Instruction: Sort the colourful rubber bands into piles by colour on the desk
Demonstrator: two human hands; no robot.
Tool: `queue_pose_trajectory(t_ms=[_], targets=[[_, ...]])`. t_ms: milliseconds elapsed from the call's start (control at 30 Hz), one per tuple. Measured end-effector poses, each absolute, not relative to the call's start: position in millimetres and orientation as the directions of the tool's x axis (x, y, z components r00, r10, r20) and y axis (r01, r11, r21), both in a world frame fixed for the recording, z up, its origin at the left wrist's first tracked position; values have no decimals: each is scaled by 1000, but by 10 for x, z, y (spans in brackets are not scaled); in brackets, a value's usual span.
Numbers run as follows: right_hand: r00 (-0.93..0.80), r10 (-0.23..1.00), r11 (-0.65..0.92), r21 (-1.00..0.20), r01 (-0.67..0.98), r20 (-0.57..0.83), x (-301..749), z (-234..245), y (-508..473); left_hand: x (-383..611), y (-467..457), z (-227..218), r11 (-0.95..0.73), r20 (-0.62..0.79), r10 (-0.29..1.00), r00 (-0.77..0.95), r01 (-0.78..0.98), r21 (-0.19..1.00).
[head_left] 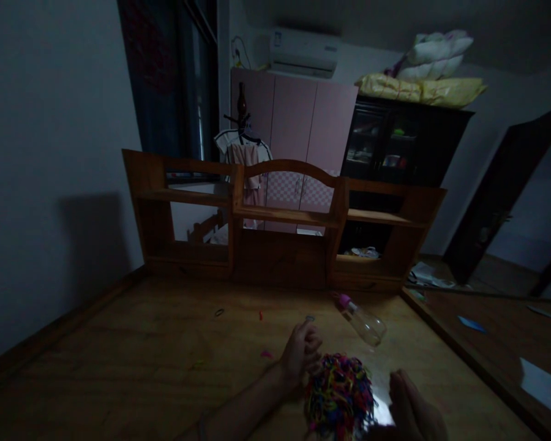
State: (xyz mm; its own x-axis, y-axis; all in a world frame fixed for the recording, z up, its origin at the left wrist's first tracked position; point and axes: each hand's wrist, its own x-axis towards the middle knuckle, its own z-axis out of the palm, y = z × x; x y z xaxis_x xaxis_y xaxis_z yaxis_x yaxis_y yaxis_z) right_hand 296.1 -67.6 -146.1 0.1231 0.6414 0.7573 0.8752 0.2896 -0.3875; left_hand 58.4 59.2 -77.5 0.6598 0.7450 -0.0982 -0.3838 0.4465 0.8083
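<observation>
A heap of thin, multicoloured strands or loops (340, 395) lies at the bottom centre, on a wooden surface (156, 355). Just left of it is my left hand (302, 352), its fingers curled closed. To the right, my right hand (413, 407) is partly cut off by the lower edge, fingers pressed together. What either hand holds, if anything, is too small and dark to make out. A pale patch (383, 401) shows between the heap and my right hand. Beyond my left knuckles lies a small greyish ring (309, 318).
A clear bottle with a pink cap (365, 324) lies on its side. Small items are scattered about: a dark ring (219, 312), a red piece (260, 315), a pink piece (266, 354). A wooden shelf unit (284, 214) spans the far edge; a wall (50, 245) stands left.
</observation>
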Motion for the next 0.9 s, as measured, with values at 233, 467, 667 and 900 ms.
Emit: queue_pose_trajectory(t_ms=[233,467,667,900], targets=[[179,780,253,-564,786,599,2798,-1257,-669,537,628,-819,544,-81,682,727,-430,721],[371,791,159,-749,643,486,2640,-1160,-571,537,679,-812,497,-139,770,623,-449,742],[402,813,141,-812,567,421,2639,-1121,-575,571,690,-829,444,-150,812,564,-432,785],[489,865,48,-987,150,117,2603,-1100,-541,581,786,-858,268,-87,895,437,-373,888]])
